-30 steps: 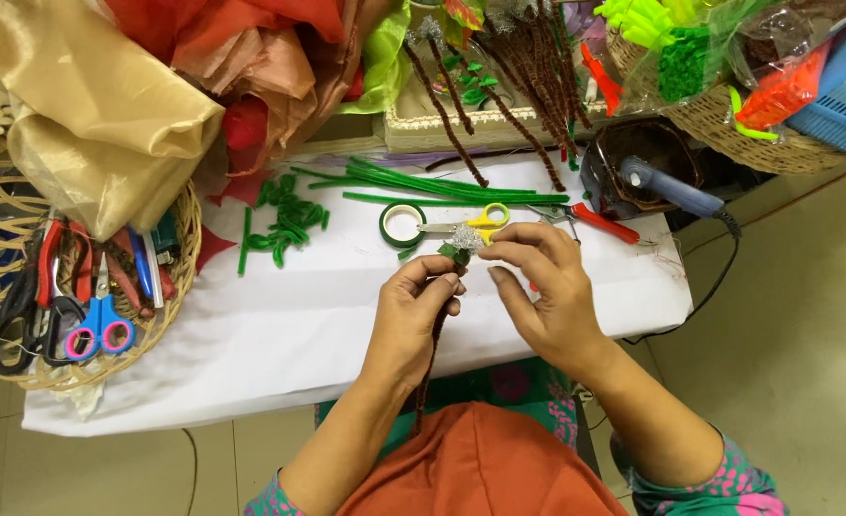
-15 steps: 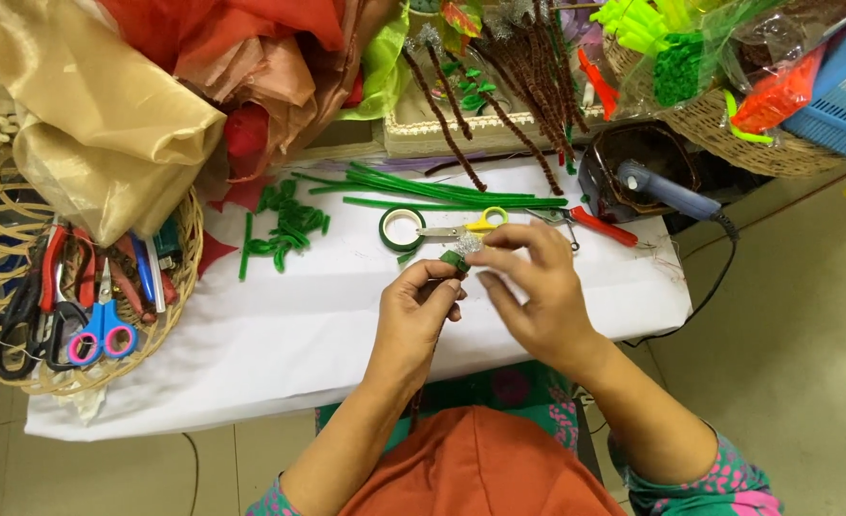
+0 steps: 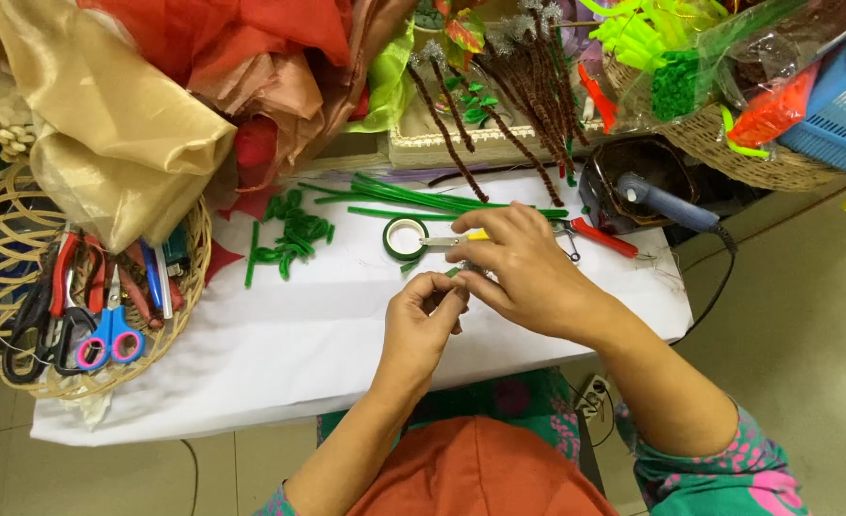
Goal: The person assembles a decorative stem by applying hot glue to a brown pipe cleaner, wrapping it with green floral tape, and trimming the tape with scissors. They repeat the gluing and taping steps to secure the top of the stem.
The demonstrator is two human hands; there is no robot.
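Fingers of left hand [image 3: 423,320] and right hand [image 3: 528,272] pinch a small green piece [image 3: 454,273], apparently a stem, mostly hidden. Green tape roll [image 3: 405,239] lies at 11 o'clock; red-handled pliers [image 3: 600,237] at 2 o'clock.

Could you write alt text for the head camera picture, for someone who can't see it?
Seen from above, a person's left hand and right hand pinch a small green piece together over a white table. Just beyond lie a roll of green tape, green stems and red-handled pliers; a wicker basket of scissors sits at left.
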